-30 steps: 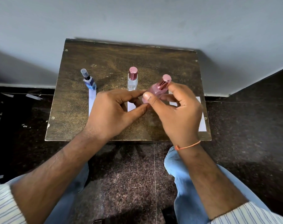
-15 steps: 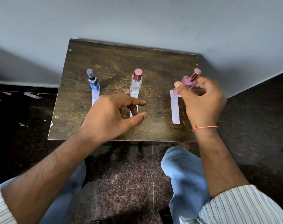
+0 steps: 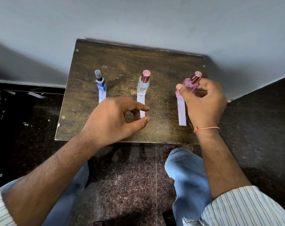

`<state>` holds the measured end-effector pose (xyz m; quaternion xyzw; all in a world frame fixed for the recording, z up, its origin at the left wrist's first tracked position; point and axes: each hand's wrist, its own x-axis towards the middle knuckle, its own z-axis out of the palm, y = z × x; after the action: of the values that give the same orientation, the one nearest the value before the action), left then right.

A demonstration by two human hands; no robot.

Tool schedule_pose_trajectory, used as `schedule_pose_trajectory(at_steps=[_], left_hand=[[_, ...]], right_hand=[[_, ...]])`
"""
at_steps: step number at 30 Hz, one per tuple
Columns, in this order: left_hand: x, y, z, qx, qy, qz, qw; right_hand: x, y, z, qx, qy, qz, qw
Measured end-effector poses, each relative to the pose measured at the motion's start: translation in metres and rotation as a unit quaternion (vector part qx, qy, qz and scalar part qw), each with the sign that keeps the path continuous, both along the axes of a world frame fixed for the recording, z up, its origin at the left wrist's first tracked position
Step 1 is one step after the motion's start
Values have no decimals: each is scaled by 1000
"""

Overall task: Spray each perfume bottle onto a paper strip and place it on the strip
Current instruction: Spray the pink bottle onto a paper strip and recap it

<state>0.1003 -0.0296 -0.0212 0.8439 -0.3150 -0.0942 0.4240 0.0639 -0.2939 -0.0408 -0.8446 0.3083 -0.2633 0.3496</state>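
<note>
Three perfume bottles and three white paper strips are on a small brown table. A blue bottle stands on the far end of the left strip. A clear bottle with a pink cap stands on the middle strip. My right hand grips a tilted pink bottle at the far end of the right strip. My left hand hovers over the table's front middle, fingers loosely curled, holding nothing, and covers part of the left and middle strips.
The table stands against a pale wall. Dark stone floor lies around it, with paper scraps at the left. My knees in blue jeans are just in front of the table's near edge.
My right hand carried the pink bottle from the table's middle to the right strip and lowered it there. My left hand let go of it and stayed near the middle.
</note>
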Motion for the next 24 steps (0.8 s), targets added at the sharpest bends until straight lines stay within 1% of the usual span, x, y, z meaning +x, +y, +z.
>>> schedule_pose_trajectory(at_steps=[7, 10, 14, 17, 21, 24], left_hand=[[0, 0, 1, 1, 5, -3, 1000], [0, 0, 1, 2, 6, -5, 1000], [-1, -3, -1, -3, 5, -1, 1000], [-2, -8, -1, -11, 6, -8, 1000], [-2, -18, -2, -12, 7, -22, 1000], [-5, -27, -4, -15, 1, -43, 999]], right_hand=[[-4, 4, -3, 2, 17, 11, 1000], [-7, 1, 0, 24, 20, 31, 999], [-16, -17, 6, -1, 35, 68, 997], [-29, -34, 12, -1, 39, 101, 994], [-47, -59, 20, -68, 83, 168, 980], [-56, -80, 21, -96, 126, 222, 962]])
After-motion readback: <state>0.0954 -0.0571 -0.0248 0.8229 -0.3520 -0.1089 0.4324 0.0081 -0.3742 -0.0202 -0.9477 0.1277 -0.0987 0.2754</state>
